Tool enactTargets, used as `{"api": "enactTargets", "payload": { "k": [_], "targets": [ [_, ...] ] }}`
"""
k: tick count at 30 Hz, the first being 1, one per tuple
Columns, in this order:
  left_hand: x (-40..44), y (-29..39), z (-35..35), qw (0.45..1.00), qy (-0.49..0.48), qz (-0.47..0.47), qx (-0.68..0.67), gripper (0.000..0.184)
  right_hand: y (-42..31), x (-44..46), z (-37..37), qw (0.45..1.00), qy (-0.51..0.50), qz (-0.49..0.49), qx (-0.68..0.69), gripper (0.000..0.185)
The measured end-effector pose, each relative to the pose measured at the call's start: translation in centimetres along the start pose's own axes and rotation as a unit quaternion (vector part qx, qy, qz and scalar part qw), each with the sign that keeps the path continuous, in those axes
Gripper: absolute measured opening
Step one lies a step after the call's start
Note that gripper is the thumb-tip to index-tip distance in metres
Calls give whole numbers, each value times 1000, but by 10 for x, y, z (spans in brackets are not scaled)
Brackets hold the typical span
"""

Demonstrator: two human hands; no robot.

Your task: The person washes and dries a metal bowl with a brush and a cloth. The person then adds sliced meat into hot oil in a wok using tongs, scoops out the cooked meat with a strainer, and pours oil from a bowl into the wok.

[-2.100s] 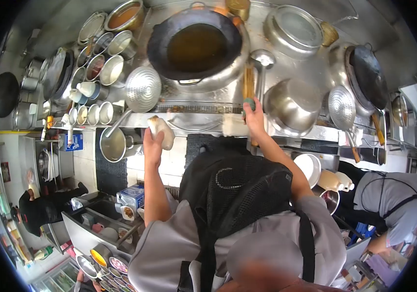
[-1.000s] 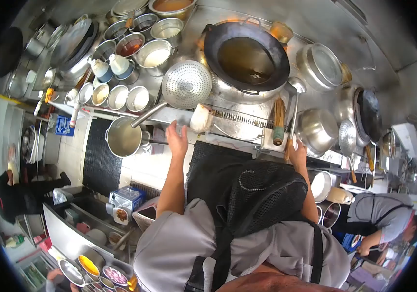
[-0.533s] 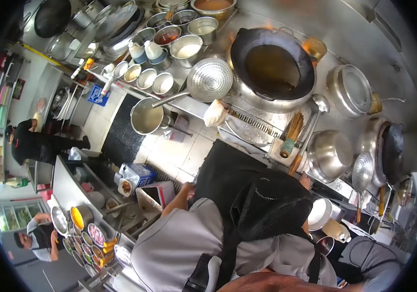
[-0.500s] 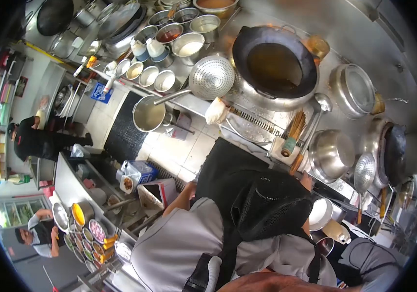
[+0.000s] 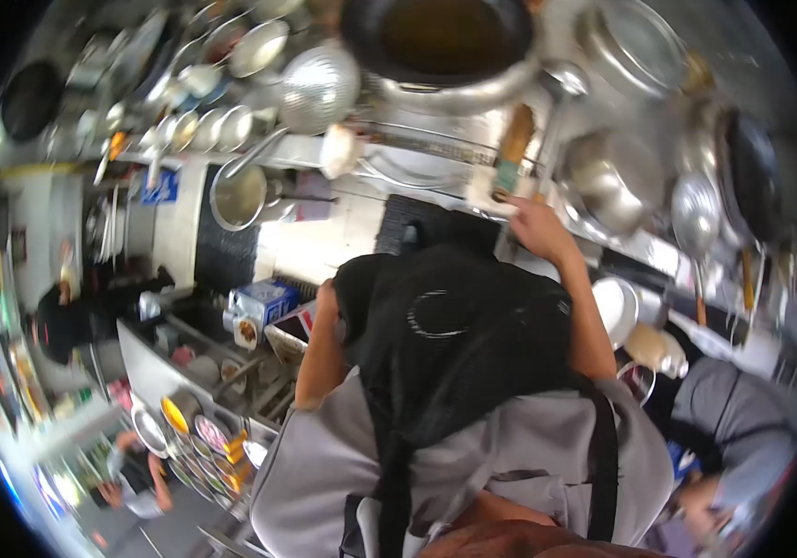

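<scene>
My right hand [image 5: 536,228] reaches forward to the stove's front edge, its fingers closed around the wooden handle end of a ladle [image 5: 552,139]. The ladle's bowl lies up against the wok's right side. Just left of those fingers is a bamboo wok brush [image 5: 515,139] with a green band. My left hand [image 5: 326,299] is low by my left side, largely hidden behind the black cloth at my front, so its fingers do not show. A large black wok [image 5: 440,70] with dark liquid sits on the burner ahead.
A steel bowl [image 5: 612,181] and a perforated skimmer [image 5: 696,212] are at the right; another skimmer [image 5: 319,91] lies at the left above a pot [image 5: 238,197]. Ingredient containers [image 5: 203,432] stand behind left. Co-workers are at left, and a person's grey sleeve [image 5: 743,409] is close at right.
My right hand has come forward into view at the ladle's handle. The camera view has shifted, so the stove sits higher in the picture. My left forearm shows more.
</scene>
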State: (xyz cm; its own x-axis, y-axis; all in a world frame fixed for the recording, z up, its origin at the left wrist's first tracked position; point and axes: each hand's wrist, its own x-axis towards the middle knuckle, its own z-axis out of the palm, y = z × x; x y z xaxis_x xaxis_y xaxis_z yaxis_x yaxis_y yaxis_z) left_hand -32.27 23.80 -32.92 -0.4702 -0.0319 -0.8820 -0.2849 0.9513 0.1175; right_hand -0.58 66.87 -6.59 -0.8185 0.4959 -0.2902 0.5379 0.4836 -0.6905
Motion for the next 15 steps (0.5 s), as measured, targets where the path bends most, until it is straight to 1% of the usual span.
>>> {"api": "enactTargets", "payload": {
  "k": [1, 2, 3, 4, 5, 6, 7, 8, 9, 10, 11, 12, 14, 15],
  "targets": [
    [-4, 0, 12, 1000, -9, 18, 11, 24, -9, -2, -4, 998, -46, 7, 31, 42],
    [-8, 8, 26, 999, -16, 35, 22, 24, 16, -4, 18, 999, -6, -18, 46, 41],
    [-12, -10, 41, 998, -22, 50, 30, 24, 22, -10, 22, 997, -27, 32, 72, 39],
    [-28, -43, 54, 997, -27, 65, 36, 24, 36, -19, 32, 982, -1, 91, 168, 36],
    [-48, -81, 61, 996, -30, 79, 39, 24, 46, -29, 40, 954, 27, 142, 262, 32],
    [-64, -111, 66, 994, -31, 92, 39, 25, 57, -41, 45, 950, 41, 154, 267, 32],
    [-81, -112, 69, 993, -32, 105, 37, 25, 64, -53, 47, 862, 150, 253, 413, 29],
    [-83, -106, 76, 992, -33, 117, 31, 25, 72, -64, 48, 731, 251, 335, 538, 25],
    [-74, -87, 83, 991, -33, 127, 22, 25, 91, -74, 50, 672, 301, 319, 596, 19],
    [-74, -70, 99, 990, -31, 138, 14, 25, 117, -80, 56, 611, 347, 312, 639, 19],
    [-68, -54, 95, 988, -28, 150, 4, 25, 136, -81, 59, 547, 390, 300, 678, 20],
    [-64, -48, 87, 986, -24, 163, -8, 25, 142, -77, 56, 543, 396, 296, 679, 20],
    [-39, -8, 39, 981, -16, 189, -33, 25, 148, -69, 51, 471, 449, 330, 684, 23],
    [-29, -3, 38, 978, -11, 203, -48, 26, 147, -64, 47, 468, 453, 324, 686, 23]
  ]
}}
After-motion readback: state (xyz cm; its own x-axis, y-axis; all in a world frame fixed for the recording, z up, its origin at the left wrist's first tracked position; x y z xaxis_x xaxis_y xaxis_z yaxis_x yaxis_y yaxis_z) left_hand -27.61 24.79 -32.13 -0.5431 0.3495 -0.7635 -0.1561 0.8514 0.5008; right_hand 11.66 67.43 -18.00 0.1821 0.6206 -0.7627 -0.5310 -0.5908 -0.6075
